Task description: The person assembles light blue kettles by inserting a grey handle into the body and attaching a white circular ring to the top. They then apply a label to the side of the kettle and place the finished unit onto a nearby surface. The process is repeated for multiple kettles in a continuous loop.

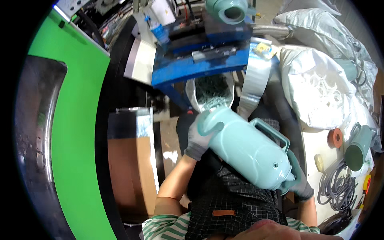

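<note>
A pale teal plastic thermos jug [250, 150] with a side handle [272, 134] lies tilted across my lap. My left hand [197, 138], in a light grey glove, is closed around its wide end at the upper left. At the narrower end, my right hand [301, 185], also gloved, grips the jug near its spout; the jug hides part of those fingers. Just beyond the jug stands a white-lined bin [191, 98] holding teal plastic trimmings [212, 89].
A blue workbench [200, 69] stands ahead, with another teal jug [229, 10] behind it. To the right are a white sack [294, 76] of white plastic rings, a teal container [359, 148], an orange-brown tape roll [335, 138] and coiled grey cable [338, 186]. A green surface [76, 140] and cardboard box [128, 172] are left.
</note>
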Demonstrator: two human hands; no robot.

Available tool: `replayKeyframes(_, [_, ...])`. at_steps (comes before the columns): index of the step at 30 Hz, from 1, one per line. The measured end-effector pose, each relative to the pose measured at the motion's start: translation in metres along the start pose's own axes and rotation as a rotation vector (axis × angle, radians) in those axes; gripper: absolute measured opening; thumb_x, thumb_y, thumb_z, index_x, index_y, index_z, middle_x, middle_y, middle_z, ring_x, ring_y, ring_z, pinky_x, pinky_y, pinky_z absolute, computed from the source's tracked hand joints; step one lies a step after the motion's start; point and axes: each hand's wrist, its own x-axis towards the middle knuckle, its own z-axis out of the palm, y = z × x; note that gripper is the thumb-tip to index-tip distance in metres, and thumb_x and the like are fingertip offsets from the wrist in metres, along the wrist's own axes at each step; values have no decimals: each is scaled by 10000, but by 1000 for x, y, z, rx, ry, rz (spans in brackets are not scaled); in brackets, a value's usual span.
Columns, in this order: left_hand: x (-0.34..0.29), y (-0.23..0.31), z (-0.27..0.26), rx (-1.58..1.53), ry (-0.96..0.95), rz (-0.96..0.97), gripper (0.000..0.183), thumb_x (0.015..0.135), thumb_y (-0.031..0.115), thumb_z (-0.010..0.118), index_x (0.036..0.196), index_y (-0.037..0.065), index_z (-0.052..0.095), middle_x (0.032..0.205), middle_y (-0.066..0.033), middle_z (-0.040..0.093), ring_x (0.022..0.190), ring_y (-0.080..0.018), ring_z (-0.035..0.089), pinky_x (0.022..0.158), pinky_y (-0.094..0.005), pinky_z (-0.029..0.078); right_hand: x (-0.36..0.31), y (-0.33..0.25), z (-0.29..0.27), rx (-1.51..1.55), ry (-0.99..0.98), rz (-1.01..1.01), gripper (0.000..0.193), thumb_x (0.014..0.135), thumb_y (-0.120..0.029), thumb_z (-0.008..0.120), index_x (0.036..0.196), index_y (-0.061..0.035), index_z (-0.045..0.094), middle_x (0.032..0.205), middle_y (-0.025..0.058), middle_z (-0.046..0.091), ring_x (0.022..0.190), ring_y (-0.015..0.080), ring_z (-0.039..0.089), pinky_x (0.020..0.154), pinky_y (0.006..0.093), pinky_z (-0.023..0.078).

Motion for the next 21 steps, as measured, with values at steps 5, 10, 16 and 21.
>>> replayKeyframes(5, [110,83,26,414,125,629,537,941,286,773,1399,56,612,1306,-203,664,1120,-361,676,990,-415,539,-29,6,-6,281,283,-66,1367,624,-504,983,1661,-18,235,1581,171,455,1435,314,495,1178,445,442])
replayKeyframes(10, [241,160,43,921,175,591,816,953,511,677,1553,40,388,1516,-213,494,1277,-415,600,1049,-477,512,-22,-21,-21,437,460,-404,849,961,-457,652,1631,-74,299,1449,174,553,1177,330,656,837,444,604])
replayKeyframes(16, [164,139,67,972,342,978,527,932,428,690,1275,31,646,1145,-179,653,1096,-385,595,928,-514,458,14,-104,-41,219,576,-463,830,986,-397,613,1670,-104,245,1400,160,596,942,277,732,644,342,581])
replayKeyframes(21, [1,94,-13,838,413,1068,251,732,365,889,856,206,738,901,-31,618,877,-306,604,768,-453,446,90,-171,-41,56,510,-511,876,953,-306,668,1683,-116,222,1290,248,637,838,289,744,623,352,602])
